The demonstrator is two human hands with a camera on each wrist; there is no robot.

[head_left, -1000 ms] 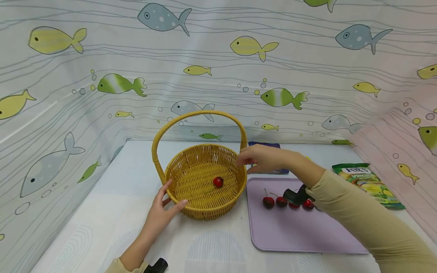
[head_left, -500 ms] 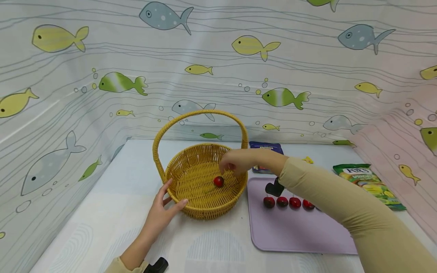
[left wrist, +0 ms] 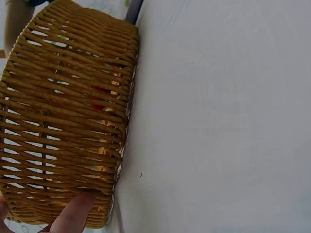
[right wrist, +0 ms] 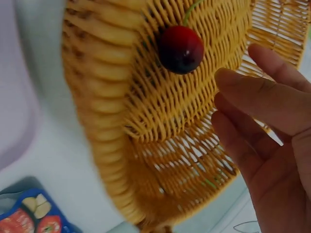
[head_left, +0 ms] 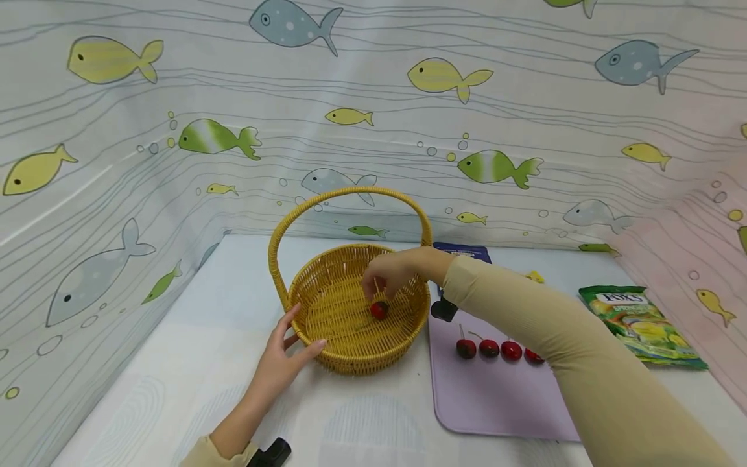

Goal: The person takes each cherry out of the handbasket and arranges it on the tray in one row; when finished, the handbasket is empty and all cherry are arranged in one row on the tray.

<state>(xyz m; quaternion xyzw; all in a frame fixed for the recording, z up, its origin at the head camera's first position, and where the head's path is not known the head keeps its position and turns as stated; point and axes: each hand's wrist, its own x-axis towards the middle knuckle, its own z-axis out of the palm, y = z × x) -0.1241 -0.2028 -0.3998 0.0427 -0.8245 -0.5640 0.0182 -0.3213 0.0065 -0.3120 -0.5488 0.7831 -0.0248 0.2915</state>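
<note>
A yellow woven basket (head_left: 358, 364) with a tall hoop handle stands on the table. Inside it lies one dark red cherry (head_left: 379, 310). My left hand (head_left: 283, 357) rests against the basket's near left rim, fingers spread; in the left wrist view a fingertip (left wrist: 75, 211) touches the outer weave. My right hand (head_left: 390, 271) is inside the basket, just above the cherry. In the right wrist view its loosely bent fingers (right wrist: 238, 128) stand apart from the cherry (right wrist: 181, 49), with nothing visible between them. The cherry's thin green stem (right wrist: 190, 12) points away from the hand.
Right of the basket, a lilac tray (head_left: 496, 408) carries several cherries (head_left: 489, 349) in a row, partly behind my right sleeve. A green FOX'S candy bag (head_left: 642, 324) lies at far right. A blue packet (head_left: 467, 251) lies behind the tray. Fish-patterned cloth surrounds the table.
My right hand has moved left from the basket's right rim to above the cherry inside. My left hand has stayed at the rim. The head view has shifted slightly.
</note>
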